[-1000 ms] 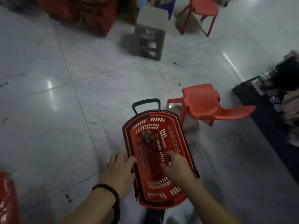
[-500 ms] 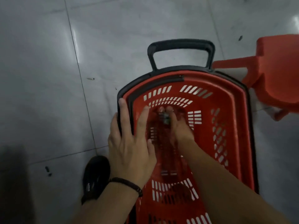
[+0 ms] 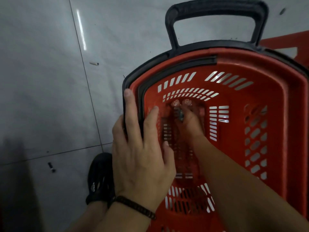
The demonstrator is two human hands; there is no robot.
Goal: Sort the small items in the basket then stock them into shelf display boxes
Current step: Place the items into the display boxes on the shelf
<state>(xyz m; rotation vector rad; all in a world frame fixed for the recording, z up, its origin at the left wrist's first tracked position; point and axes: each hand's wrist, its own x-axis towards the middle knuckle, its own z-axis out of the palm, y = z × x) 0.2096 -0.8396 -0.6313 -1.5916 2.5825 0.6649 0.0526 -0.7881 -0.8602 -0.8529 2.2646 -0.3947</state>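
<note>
Here, at the far end of the basket (image 3: 284, 91), the right hand (image 3: 189, 124) pinches a small dark item (image 3: 180, 114) — the left hand (image 3: 140, 148) lies flat on the left rim. So slight a pinch may slip on lifting.

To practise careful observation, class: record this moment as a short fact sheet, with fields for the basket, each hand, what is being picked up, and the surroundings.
basket: red, black handle, stands on grey tiled floor
left hand: fingers straight, resting on the basket's left rim
right hand: deep inside the basket, seems to pinch a small dark item
other contents: too dim to tell
nearby: black shoe beside the basket; red plastic object at the upper right edge
</note>
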